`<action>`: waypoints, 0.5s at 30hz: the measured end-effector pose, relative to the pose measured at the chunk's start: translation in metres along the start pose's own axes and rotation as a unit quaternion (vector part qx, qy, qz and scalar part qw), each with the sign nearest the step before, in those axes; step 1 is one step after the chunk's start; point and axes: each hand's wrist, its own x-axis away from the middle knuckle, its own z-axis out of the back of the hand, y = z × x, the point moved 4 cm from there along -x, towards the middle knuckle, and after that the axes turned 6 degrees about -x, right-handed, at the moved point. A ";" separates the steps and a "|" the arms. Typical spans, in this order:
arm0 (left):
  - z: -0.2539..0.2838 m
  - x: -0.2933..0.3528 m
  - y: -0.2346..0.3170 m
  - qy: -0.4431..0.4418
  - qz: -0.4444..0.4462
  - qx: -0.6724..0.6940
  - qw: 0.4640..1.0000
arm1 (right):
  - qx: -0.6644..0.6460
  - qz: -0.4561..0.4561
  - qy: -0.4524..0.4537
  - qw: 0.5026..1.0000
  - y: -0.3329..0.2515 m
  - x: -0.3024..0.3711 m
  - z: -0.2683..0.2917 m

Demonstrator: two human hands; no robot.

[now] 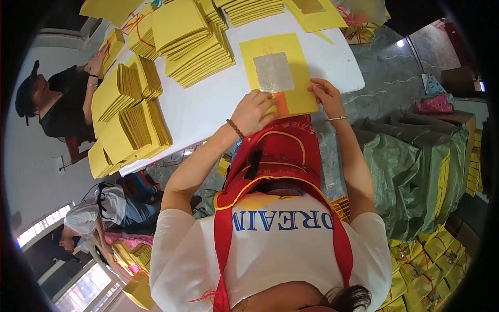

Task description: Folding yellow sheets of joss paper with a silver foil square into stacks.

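A flat yellow paper sheet (299, 67) with a greyish, shiny rectangular panel lies at the near edge of the white table, in front of my body. An orange patch shows along its lower part. My left hand (253, 112) has its fingers curled onto the sheet's near left part, beside the orange patch. At the right edge, my right hand (326, 98) pinches the paper between thumb and fingers. Whether the sheet is one layer or folded, I cannot tell. My red apron (280, 145) hangs just below the table edge.
Several stacks of folded yellow paper (192, 47) cover the left and far parts of the white table (343, 67). Another person (65, 101) sits at the left; a second person (96, 213) works lower left. Green sacks (410, 171) and tied yellow bundles (429, 270) stand to the right.
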 end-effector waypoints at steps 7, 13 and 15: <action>-0.002 -0.002 -0.007 0.006 0.062 0.113 0.992 | 0.009 -0.016 0.011 1.000 -0.002 0.001 -0.001; -0.003 -0.003 -0.014 -0.048 0.159 0.177 0.970 | 0.009 -0.007 0.026 1.000 -0.003 0.003 -0.003; -0.002 -0.005 -0.016 -0.073 0.199 0.203 0.956 | 0.005 -0.011 0.027 1.000 -0.001 0.002 -0.004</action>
